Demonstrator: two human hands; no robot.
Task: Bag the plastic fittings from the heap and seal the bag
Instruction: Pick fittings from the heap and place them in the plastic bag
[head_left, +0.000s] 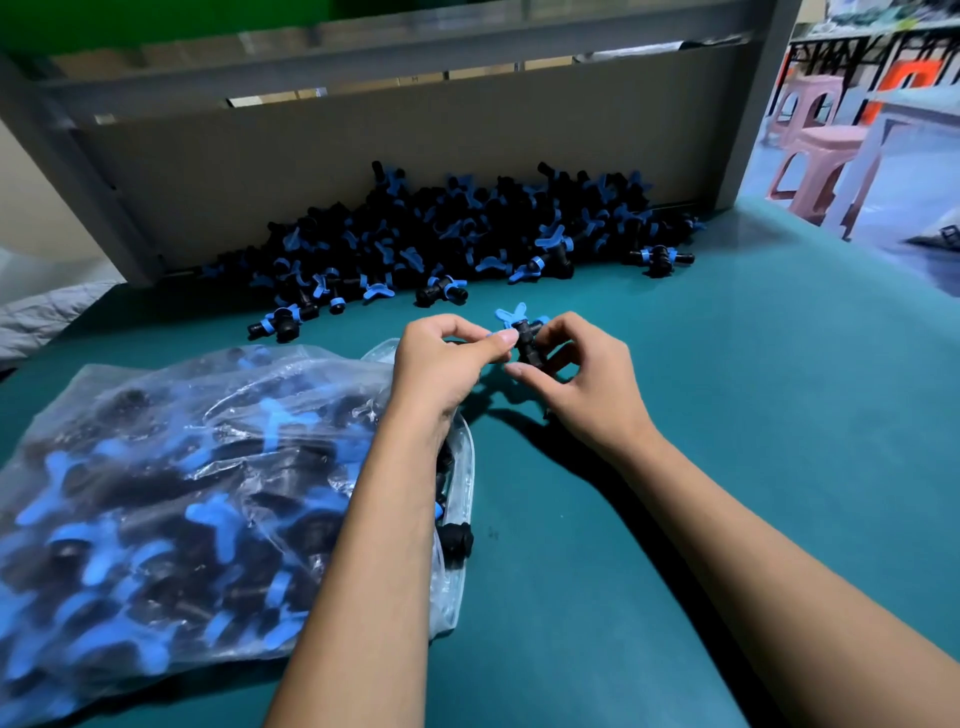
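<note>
A heap of black fittings with blue wing handles (447, 234) lies against the grey back panel. A clear plastic bag (171, 483), stuffed with several such fittings, lies at the left on the teal tabletop, its mouth toward the centre. One black fitting (457, 540) sticks out at the bag's mouth. Above the table in front of the heap, my left hand (447, 364) and my right hand (582, 374) meet and together pinch a single black fitting with a blue handle (524, 332). My left forearm lies across the bag's open edge.
The teal tabletop (727, 415) stretches to the right and front. A grey panel and frame (395, 135) close the back. Loose fittings (280, 322) lie scattered before the heap. Pink stools (821, 156) stand beyond the table's right edge.
</note>
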